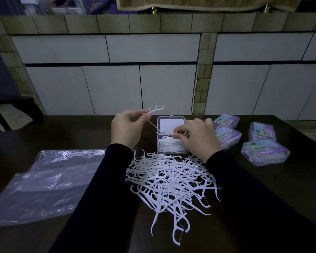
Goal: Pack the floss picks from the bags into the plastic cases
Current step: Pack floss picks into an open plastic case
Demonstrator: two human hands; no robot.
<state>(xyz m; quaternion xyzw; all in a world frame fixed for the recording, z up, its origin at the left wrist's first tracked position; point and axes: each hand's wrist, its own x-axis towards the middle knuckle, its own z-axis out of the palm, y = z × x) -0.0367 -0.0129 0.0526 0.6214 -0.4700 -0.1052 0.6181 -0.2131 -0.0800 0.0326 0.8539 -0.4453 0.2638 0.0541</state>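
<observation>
A heap of white floss picks [170,181] lies loose on the dark table in front of me. Behind it stands an open clear plastic case [171,123], its lid up and its tray partly filled with picks. My left hand [126,128] is raised left of the case and pinches one white floss pick [28,109] by its handle, head up. My right hand [199,137] hovers over the case's right side and pinches a floss pick [173,133] at the tray's rim.
An empty clear plastic bag [44,183] lies flat at the left. Several closed, filled cases with coloured labels [263,150] sit at the right. A tiled wall with white panels runs behind the table's far edge. The dark table [263,194] stretches to the right.
</observation>
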